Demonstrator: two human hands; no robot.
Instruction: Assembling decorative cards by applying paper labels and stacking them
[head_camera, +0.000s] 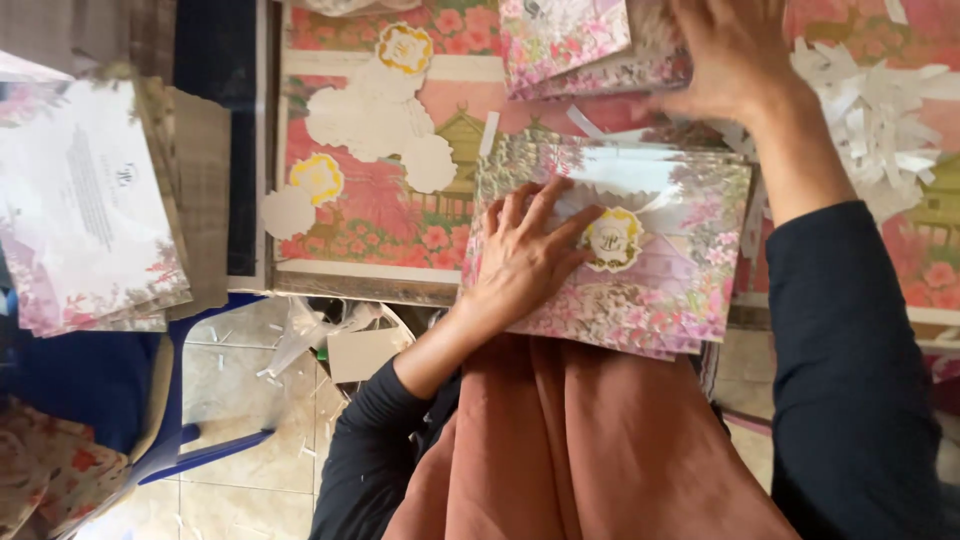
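The left hand (525, 250) lies flat with fingers spread on a flowery card (640, 260), pressing near its yellow sticker (612, 238). The card sits on the table edge by the lap. The right hand (725, 55) reaches far out, open, resting on another card pile (570, 45).

The left hand (525, 255) lies flat on a flowery card (660, 300), its fingers touching a round gold sticker (613, 239). The right hand (725, 55) rests on more flowery cards (565, 40) farther up the tabletop (350, 275). White paper scraps (880, 110) lie beside it
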